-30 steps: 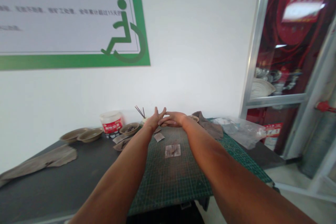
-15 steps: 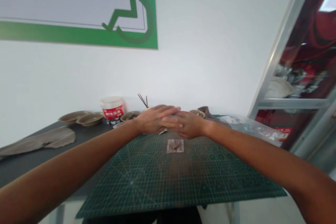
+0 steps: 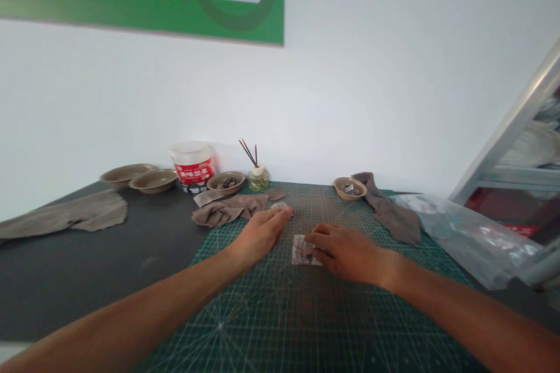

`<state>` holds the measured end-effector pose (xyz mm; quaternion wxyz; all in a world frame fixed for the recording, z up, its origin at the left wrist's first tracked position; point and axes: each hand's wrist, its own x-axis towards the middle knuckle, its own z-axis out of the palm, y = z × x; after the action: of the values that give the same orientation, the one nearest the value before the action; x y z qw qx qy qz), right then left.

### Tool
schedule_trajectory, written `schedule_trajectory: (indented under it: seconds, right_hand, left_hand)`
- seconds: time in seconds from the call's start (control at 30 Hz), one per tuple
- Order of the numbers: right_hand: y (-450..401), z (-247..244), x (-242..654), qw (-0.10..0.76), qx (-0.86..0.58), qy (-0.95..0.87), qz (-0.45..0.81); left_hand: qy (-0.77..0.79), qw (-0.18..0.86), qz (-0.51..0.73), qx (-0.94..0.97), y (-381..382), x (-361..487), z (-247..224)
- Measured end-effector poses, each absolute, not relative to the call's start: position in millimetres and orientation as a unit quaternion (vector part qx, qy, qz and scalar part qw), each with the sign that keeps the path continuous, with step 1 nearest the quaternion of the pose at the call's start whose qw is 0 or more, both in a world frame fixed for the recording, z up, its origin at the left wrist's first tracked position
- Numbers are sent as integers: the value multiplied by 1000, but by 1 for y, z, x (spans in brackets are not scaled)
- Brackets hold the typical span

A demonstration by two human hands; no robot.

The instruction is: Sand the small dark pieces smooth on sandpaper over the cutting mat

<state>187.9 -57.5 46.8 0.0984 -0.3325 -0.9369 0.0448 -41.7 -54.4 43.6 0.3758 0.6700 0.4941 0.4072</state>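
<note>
A small pale square with a brownish pattern (image 3: 301,250) lies on the green gridded cutting mat (image 3: 262,315). My right hand (image 3: 345,249) rests over the square's right part, its fingers bent and touching it; whether it grips anything is hidden. My left hand (image 3: 265,230) is left of and behind the square, fingers closed, near a small round whitish thing (image 3: 279,206) at its fingertips. What lies inside the left fingers is too small to name. A crumpled brown cloth (image 3: 231,210) lies just beyond the left hand.
At the back stand a white tub with a red label (image 3: 192,166), a bowl of dark pieces (image 3: 226,182), a reed bottle (image 3: 258,179) and another bowl (image 3: 350,187). Cloths (image 3: 389,213) and a plastic bag (image 3: 468,233) lie right; two dishes (image 3: 155,180) stand left.
My hands were clasped together above the mat; they have parted and come down, the right onto the square, the left beside it. The view has tilted lower.
</note>
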Motion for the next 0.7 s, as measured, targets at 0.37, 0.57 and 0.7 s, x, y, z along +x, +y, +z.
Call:
schedule_trajectory:
  seconds: [0.37, 0.57, 0.7]
  right_hand:
    - [-35, 23, 171, 64, -264, -962, 41]
    - [-32, 24, 169, 74, -280, -951, 103]
    - [-27, 33, 172, 47, -263, -955, 133]
  left_hand:
    - [412, 151, 209, 874, -47, -55, 11]
    - [426, 112, 167, 882, -51, -55, 3]
    - [428, 133, 154, 881, -49, -57, 7]
